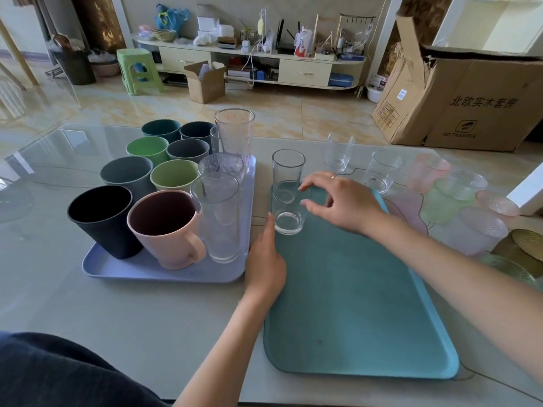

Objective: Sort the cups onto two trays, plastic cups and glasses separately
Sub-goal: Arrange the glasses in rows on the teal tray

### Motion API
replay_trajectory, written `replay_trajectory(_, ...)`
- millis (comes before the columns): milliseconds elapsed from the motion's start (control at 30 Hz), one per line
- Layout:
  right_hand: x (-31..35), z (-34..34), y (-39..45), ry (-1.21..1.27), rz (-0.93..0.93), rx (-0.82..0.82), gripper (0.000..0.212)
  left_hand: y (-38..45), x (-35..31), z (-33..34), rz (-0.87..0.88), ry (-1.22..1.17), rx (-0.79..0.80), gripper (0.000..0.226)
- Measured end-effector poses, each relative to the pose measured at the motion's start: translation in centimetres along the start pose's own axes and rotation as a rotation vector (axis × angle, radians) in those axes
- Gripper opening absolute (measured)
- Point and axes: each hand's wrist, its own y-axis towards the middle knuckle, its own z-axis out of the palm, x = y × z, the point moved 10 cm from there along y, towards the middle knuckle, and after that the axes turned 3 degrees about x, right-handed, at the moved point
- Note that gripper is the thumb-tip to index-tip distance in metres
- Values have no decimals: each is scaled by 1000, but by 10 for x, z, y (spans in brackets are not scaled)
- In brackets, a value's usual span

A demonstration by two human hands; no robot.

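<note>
- Nearest to us, at the bottom of the frame, both our forearms reach up from the lower edge, the left from lower centre, the right from the lower right.
- Our left hand (pixel 266 259) lies flat in the gap between the lavender tray (pixel 97 267) and the teal tray (pixel 352 318), fingers straight and together, gripping nothing; its fingertips point up the frame and end just beside the base of the short glass (pixel 289 211).
- That short glass stands upright near the teal tray's upper left corner, long axis vertical, with a taller clear glass (pixel 288 171) just behind it.
- Our right hand (pixel 340 201) hovers over the same corner, palm down, fingers spread and loosely curved, holding nothing. The short glass lies just left of its fingertips, so we judge the hand has either just let go or is about to close; which, we cannot tell.
- The right hand is the nearer one to the loose glasses (pixel 382 174) on the table (pixel 44 289) in the upper right of the frame, clear, pink and green, well apart from the left hand.
- In the centre left, the lavender tray carries the coloured plastic cups (pixel 129 174), a pink mug (pixel 164 227) and several tall clear tumblers (pixel 219 215).
- Farthest off, a cardboard box (pixel 470 107) stands on the floor.
</note>
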Motion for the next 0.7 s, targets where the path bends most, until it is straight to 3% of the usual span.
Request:
replay_trajectory(167,-64,-43,8,-121,215,-226,27,0,5,0,-50,-19,-7,76)
replay_trajectory(300,-142,-37,23,-290,533,-33,50,1,7,1,-60,-52,-17,77)
replay_trajectory(400,-179,-20,26,-261,696,86,53,2,9,2,-56,-51,-20,76)
replay_trajectory(467,-190,-11,28,-218,729,69,48,2,10,2,-58,-50,-16,75)
replay_trajectory(567,-193,-15,29,-242,769,-84,34,1,11,2,-67,-63,-17,76)
replay_trajectory(700,-195,-18,24,-205,754,-144,32,2,10,3,-65,-90,-12,78)
